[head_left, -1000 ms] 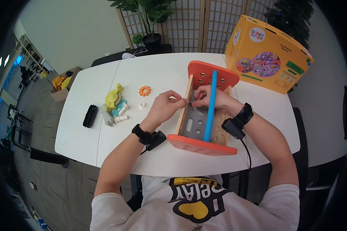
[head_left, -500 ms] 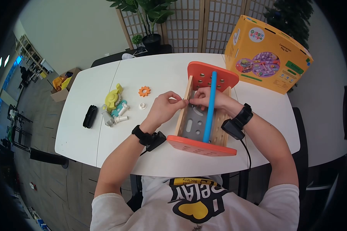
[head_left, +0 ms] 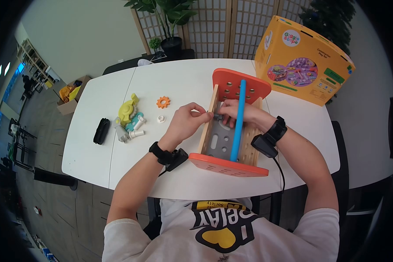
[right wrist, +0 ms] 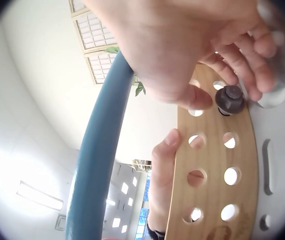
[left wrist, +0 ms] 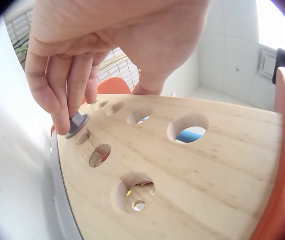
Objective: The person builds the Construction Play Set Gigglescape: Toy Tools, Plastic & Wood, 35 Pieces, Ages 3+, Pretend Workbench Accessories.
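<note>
A toy workbench stands on the table, with orange end panels (head_left: 240,83), wooden sides, a grey perforated board (head_left: 222,142) and a blue bar (head_left: 239,126). At the outer face of the left wooden panel (left wrist: 207,170), my left hand (head_left: 187,124) holds its fingertips on the flanged grey head of a bolt (left wrist: 76,125) at a hole; its thumb reaches the panel's top edge. On the inner face sits a dark grey nut (right wrist: 230,100). My right hand (right wrist: 162,50) reaches under the blue bar, thumb and fingers spread apart on either side of the nut.
Left on the white table (head_left: 91,96) lie yellow and teal toy parts (head_left: 127,112), white bolts (head_left: 137,133), an orange gear (head_left: 163,102), a small white ring (head_left: 161,118) and a black case (head_left: 101,131). A yellow box (head_left: 301,61) stands at the back right.
The right hand's fingers have come away from the panel and spread apart, and the dark nut now shows between the hands. My left hand stays in place.
</note>
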Action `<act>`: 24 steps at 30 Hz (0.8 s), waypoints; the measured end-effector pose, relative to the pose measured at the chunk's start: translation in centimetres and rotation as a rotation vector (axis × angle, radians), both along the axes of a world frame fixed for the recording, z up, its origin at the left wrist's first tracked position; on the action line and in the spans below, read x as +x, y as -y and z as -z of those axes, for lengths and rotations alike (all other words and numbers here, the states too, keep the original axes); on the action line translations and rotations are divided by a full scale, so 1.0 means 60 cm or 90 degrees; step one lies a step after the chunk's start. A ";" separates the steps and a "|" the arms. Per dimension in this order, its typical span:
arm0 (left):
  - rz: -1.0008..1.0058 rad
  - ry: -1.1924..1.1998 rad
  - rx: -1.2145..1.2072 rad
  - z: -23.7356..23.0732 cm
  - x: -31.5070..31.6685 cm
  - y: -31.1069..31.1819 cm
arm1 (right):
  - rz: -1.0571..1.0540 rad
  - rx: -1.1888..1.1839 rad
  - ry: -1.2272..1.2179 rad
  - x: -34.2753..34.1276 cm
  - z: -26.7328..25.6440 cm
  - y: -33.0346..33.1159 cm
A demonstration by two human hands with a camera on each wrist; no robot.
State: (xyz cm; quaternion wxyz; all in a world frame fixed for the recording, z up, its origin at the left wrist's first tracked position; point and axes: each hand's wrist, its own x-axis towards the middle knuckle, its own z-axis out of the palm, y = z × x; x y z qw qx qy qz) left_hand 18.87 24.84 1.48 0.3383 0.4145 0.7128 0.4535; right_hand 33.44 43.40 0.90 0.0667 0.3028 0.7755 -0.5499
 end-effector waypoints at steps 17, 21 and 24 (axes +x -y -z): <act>0.001 0.011 0.005 0.002 0.001 0.001 | -0.021 -0.052 0.024 0.000 0.000 -0.004; -0.001 0.017 0.005 0.003 0.001 0.001 | 0.011 -0.044 -0.044 0.007 0.000 0.003; 0.001 0.020 0.007 0.005 0.000 0.001 | -0.028 -0.024 -0.054 0.008 0.004 0.000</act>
